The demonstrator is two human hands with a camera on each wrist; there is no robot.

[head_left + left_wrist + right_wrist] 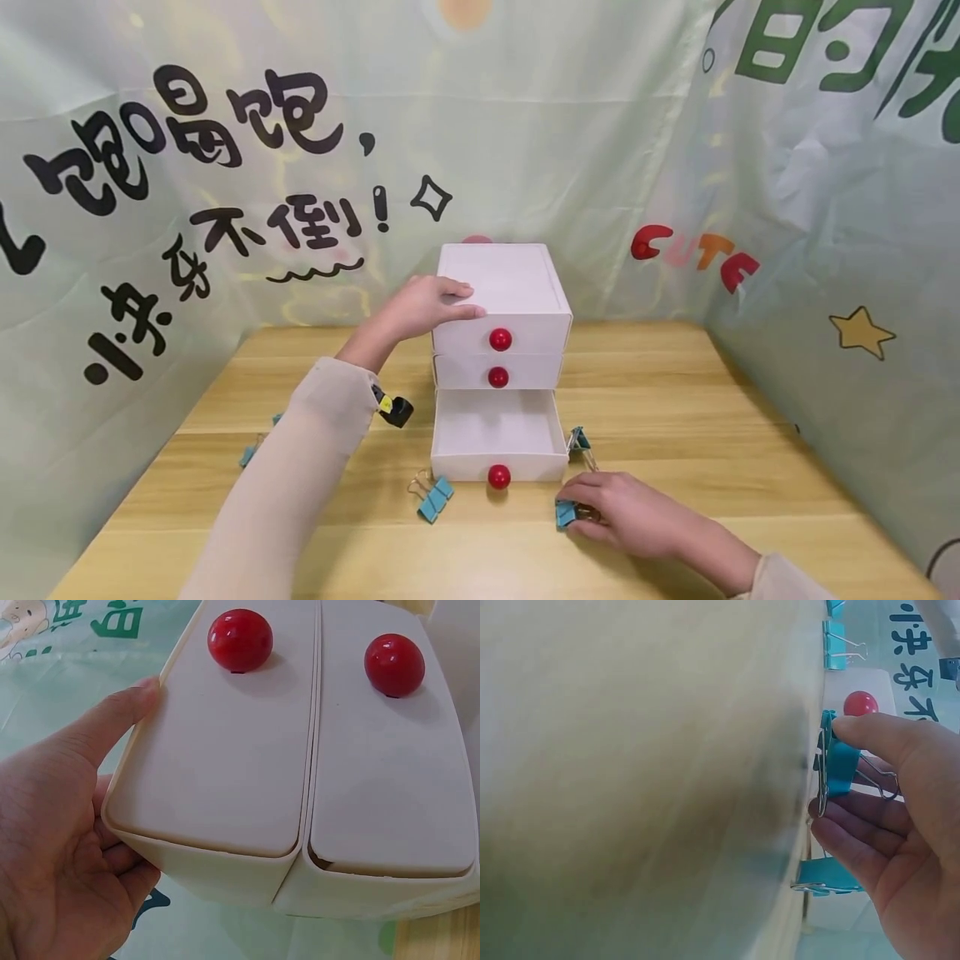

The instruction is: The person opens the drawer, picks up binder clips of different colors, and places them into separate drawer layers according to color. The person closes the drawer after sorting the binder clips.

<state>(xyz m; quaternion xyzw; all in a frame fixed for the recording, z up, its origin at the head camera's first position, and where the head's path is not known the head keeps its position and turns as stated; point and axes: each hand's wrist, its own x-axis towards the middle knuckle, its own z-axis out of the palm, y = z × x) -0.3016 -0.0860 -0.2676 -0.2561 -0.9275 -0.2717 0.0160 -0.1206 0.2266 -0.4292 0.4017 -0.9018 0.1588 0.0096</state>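
My left hand (pixel 427 307) rests on the top left edge of a white drawer unit (pixel 517 275) with red round knobs. In the left wrist view, the thumb of the left hand (pixel 67 825) touches the unit's edge beside the upper drawer front (pixel 217 757). The bottom drawer (pixel 495 467) is pulled out; the two drawers above it are shut. At the table's right front, my right hand (pixel 637 515) pinches a blue binder clip (pixel 566 514) between thumb and fingers. The right wrist view shows this binder clip (pixel 844 761) with its wire handles, close to the tabletop.
Another blue binder clip (pixel 436 500) lies left of the pulled-out drawer, and one more binder clip (pixel 578 440) stands at its right side. Further blue clips (pixel 247 455) are partly behind the left sleeve. A printed cloth (pixel 525 167) surrounds the wooden table (pixel 652 383).
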